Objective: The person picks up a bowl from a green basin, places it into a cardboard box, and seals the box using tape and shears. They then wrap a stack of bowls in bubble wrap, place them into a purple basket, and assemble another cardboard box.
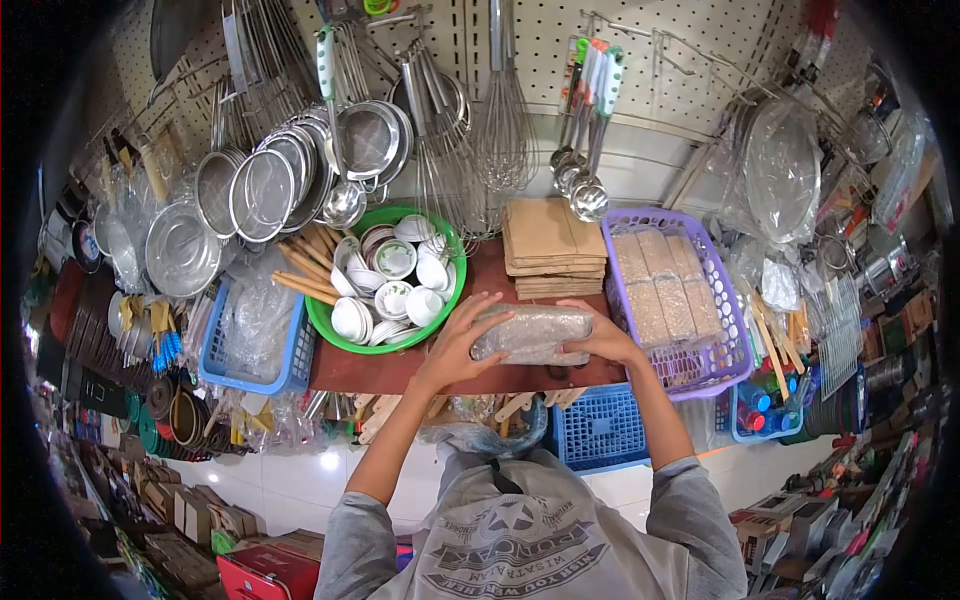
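Observation:
Between my two hands is a plastic-wrapped block-shaped pack (537, 335), greyish brown, held level over the front of the red-brown shelf (385, 373). My left hand (462, 342) grips its left end, fingers over the top edge. At the other end, my right hand (606, 336) has its thumb on the near side and fingers behind. Just behind the pack stands a stack of flat brown paper pieces (553, 240). On the right, a purple basket (738, 372) holds several similar wrapped packs (665, 285).
A green basin (372, 347) with white bowls and wooden-handled tools sits left. Beside it is a blue basket (300, 365) of clear plastic. Whisks (503, 135), strainers (265, 190) and ladles (587, 200) hang overhead. An empty-looking blue crate (600, 425) is below the shelf.

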The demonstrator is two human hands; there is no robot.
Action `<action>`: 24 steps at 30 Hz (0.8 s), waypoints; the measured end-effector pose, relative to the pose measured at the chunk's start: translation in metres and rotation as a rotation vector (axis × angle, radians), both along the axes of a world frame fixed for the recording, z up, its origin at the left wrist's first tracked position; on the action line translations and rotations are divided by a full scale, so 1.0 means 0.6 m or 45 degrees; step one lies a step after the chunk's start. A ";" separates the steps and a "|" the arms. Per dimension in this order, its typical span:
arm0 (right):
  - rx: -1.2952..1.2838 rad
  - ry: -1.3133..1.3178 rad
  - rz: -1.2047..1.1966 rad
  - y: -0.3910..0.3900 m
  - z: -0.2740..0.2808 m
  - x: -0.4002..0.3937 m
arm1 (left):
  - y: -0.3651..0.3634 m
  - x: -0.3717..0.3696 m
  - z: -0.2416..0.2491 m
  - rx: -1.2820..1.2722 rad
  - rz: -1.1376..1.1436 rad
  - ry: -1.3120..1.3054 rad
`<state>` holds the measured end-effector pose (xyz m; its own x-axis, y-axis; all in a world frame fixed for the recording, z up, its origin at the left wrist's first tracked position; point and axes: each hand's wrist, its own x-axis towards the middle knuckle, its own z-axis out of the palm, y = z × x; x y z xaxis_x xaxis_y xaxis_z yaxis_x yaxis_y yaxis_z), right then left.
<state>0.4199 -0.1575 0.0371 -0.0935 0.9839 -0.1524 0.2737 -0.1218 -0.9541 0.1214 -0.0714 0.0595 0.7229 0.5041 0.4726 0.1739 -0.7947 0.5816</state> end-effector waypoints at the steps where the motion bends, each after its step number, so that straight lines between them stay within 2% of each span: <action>1: -0.021 0.028 -0.019 -0.005 -0.003 0.007 | -0.002 0.005 0.004 0.093 -0.004 0.011; 3: -0.061 0.086 -0.051 -0.015 0.004 0.012 | -0.008 0.013 0.012 0.279 -0.005 0.034; 5: -0.248 0.157 -0.118 -0.031 0.028 0.018 | -0.014 0.022 0.012 0.452 -0.034 0.098; 7: -0.405 0.163 -0.183 -0.058 0.088 0.007 | -0.019 0.032 0.012 0.675 -0.032 0.169; 10: -0.496 0.296 -0.218 -0.075 0.069 0.033 | -0.062 0.045 0.039 0.556 -0.034 0.164; 14: -0.557 0.321 -0.177 -0.107 0.079 0.046 | -0.099 0.065 0.006 0.573 0.011 0.111; 17: -0.589 0.334 -0.111 -0.128 0.084 0.056 | -0.109 0.077 -0.034 0.762 0.084 0.084; 22: -0.602 0.397 -0.074 -0.163 0.077 0.077 | -0.142 0.096 0.021 0.735 0.065 0.047; 24: -0.601 0.293 -0.082 -0.176 0.085 0.084 | -0.152 0.106 0.046 0.664 0.043 0.071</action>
<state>0.4705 -0.2633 0.0881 -0.1183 0.8182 -0.5627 0.0413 -0.5621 -0.8260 0.1850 -0.1627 0.0869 0.7416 0.2354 0.6282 0.2236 -0.9696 0.0994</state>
